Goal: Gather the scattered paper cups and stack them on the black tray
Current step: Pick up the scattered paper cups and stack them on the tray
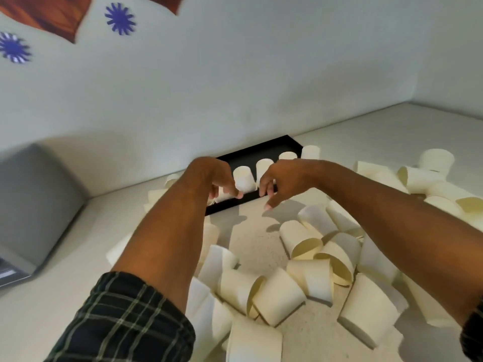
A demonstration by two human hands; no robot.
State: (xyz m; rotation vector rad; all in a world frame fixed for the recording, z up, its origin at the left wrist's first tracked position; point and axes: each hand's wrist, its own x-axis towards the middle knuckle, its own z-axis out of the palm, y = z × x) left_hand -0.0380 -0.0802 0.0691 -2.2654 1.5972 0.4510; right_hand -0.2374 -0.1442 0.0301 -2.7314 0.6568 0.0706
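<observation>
At frame centre, black tray [257, 152] against the wall with upside-down paper cups [244, 178] standing on it, left hand [213, 176] and right hand [281, 180] hovering over its near edge, fingers loosely curled downward, both holding nothing, scattered cups [303, 241] lying tipped across the lower and right counter [261, 246], grey box [34, 199] at left.

White speckled countertop [261, 246] fills the lower half and meets a plain white wall [261, 87] at the back. Grey rounded object [34, 205] sits at the left edge against the wall, blurred, type unclear. Two blue flower-shaped stickers on the wall upper left: one [120, 19] near the top, another [14, 47] lower at the frame edge. Brown-orange shape [49, 14] fixed on the wall at the top left, cut by the frame. A second brown piece [171, 1] at the top centre.
</observation>
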